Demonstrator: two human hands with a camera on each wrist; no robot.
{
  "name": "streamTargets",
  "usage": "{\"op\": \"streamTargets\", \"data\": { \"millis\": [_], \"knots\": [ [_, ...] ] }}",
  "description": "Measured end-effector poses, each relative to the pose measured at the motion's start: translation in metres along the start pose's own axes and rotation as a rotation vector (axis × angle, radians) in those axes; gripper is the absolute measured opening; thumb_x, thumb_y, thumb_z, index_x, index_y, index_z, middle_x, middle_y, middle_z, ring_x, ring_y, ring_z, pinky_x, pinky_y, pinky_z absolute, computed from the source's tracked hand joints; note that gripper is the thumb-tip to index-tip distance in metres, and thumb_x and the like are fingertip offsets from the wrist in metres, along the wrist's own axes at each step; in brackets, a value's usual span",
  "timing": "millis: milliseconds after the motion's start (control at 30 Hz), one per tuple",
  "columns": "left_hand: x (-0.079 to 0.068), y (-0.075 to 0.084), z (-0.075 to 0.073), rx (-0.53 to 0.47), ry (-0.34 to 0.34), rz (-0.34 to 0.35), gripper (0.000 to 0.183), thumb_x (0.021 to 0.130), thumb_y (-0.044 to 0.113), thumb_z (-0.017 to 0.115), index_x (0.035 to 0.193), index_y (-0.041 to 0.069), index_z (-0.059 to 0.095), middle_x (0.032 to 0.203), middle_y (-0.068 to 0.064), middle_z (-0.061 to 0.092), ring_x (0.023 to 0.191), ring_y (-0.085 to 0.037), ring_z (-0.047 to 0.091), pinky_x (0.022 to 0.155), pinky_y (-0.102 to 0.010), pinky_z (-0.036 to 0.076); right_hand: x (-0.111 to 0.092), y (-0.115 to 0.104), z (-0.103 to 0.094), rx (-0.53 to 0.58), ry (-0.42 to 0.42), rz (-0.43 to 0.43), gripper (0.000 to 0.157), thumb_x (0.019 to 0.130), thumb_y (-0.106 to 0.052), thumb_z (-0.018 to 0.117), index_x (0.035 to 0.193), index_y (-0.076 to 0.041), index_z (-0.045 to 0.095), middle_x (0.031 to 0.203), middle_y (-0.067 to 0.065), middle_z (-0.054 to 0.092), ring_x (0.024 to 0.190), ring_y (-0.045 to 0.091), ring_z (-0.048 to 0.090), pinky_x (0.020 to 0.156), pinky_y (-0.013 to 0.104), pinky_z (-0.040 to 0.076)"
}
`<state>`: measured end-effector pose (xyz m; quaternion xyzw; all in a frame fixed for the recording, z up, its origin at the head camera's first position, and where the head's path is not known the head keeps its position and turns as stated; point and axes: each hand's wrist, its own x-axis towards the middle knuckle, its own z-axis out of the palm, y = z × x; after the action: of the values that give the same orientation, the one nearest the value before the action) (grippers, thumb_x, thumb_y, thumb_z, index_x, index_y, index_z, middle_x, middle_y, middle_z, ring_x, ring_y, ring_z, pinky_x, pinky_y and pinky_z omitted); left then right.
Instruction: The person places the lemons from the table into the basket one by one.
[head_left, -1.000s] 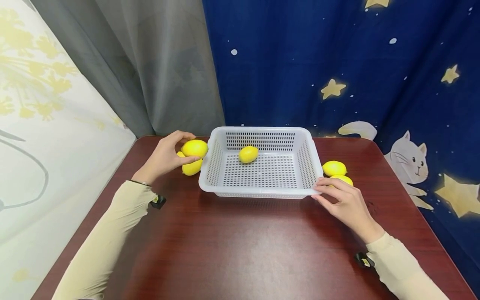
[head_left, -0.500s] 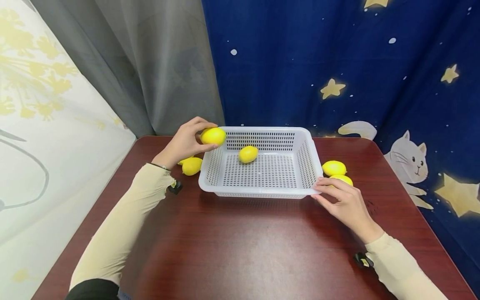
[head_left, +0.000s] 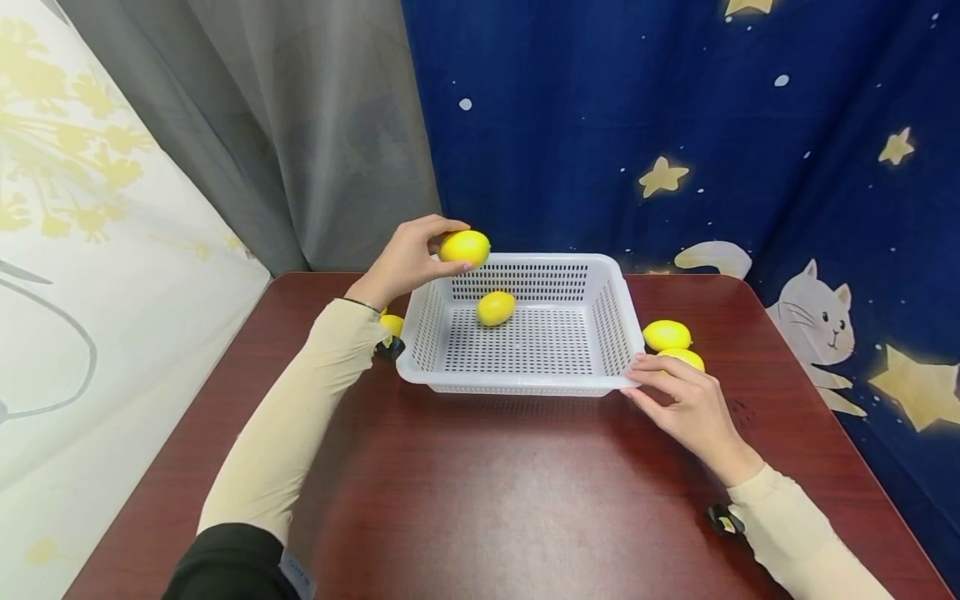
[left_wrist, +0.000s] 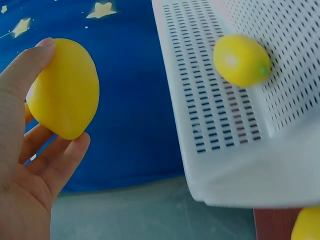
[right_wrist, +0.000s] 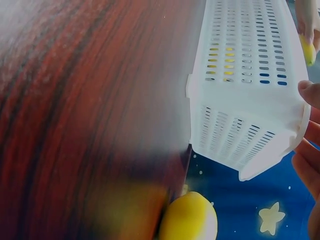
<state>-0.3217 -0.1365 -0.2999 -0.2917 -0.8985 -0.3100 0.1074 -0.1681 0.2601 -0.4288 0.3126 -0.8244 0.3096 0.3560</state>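
Observation:
My left hand (head_left: 408,256) pinches a yellow lemon (head_left: 465,248) between thumb and fingers, raised at the back left rim of the white plastic basket (head_left: 517,382). In the left wrist view that held lemon (left_wrist: 67,90) shows whole, apart from the basket wall. A second lemon (head_left: 496,308) lies on the basket floor, left of its middle. At the basket's front right corner my right hand (head_left: 686,408) grips the rim, thumb below and fingers on top, as the right wrist view also shows.
Right of the basket lie two lemons, one (head_left: 667,335) behind the other (head_left: 684,358). Left of it, more yellow fruit (head_left: 392,324) is partly hidden by my left wrist. The brown table (head_left: 510,500) ends at curtains (head_left: 540,125) behind.
My left hand has lifted its lemon from beside the basket's left side, moving up and right to above the back left rim. My right hand and the basket stay put.

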Motion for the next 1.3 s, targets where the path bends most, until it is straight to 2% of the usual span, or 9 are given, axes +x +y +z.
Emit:
{"op": "streamTargets", "data": {
  "millis": [467, 867, 1100, 1300],
  "knots": [
    [0.039, 0.012, 0.025, -0.063, -0.011, -0.017, 0.061, 0.080, 0.044, 0.081, 0.131, 0.016, 0.063, 0.125, -0.002, 0.065, 0.102, -0.014, 0.062, 0.089, -0.030, 0.056, -0.002, 0.001, 0.001, 0.000, 0.020, -0.004, 0.052, 0.088, -0.056, 0.066, 0.098, -0.006, 0.079, 0.097, 0.006, 0.077, 0.098, 0.027, 0.070, 0.105, 0.006, 0.038],
    [0.063, 0.018, 0.057, -0.069, -0.092, -0.091, 0.060, 0.080, 0.045, 0.080, 0.129, 0.015, 0.065, 0.122, -0.002, 0.067, 0.102, -0.018, 0.062, 0.091, -0.031, 0.053, -0.003, 0.001, 0.002, 0.000, 0.022, 0.007, 0.051, 0.088, -0.055, 0.066, 0.098, -0.006, 0.078, 0.098, 0.006, 0.077, 0.099, 0.027, 0.070, 0.105, 0.006, 0.038],
    [0.071, 0.016, 0.077, -0.054, -0.134, -0.118, 0.059, 0.080, 0.046, 0.080, 0.127, 0.014, 0.066, 0.120, -0.002, 0.068, 0.097, -0.014, 0.062, 0.090, -0.029, 0.054, -0.003, 0.001, 0.001, -0.010, 0.028, 0.005, 0.052, 0.088, -0.055, 0.065, 0.098, -0.006, 0.078, 0.098, 0.006, 0.077, 0.099, 0.027, 0.070, 0.106, 0.007, 0.038],
    [0.068, 0.014, 0.091, -0.027, -0.182, -0.183, 0.059, 0.078, 0.050, 0.080, 0.125, 0.016, 0.067, 0.123, 0.000, 0.067, 0.104, -0.015, 0.059, 0.096, -0.032, 0.051, -0.004, 0.001, 0.003, 0.000, 0.030, 0.006, 0.052, 0.088, -0.055, 0.066, 0.099, -0.005, 0.078, 0.099, 0.007, 0.077, 0.099, 0.028, 0.071, 0.105, 0.007, 0.038]
  ]
}}
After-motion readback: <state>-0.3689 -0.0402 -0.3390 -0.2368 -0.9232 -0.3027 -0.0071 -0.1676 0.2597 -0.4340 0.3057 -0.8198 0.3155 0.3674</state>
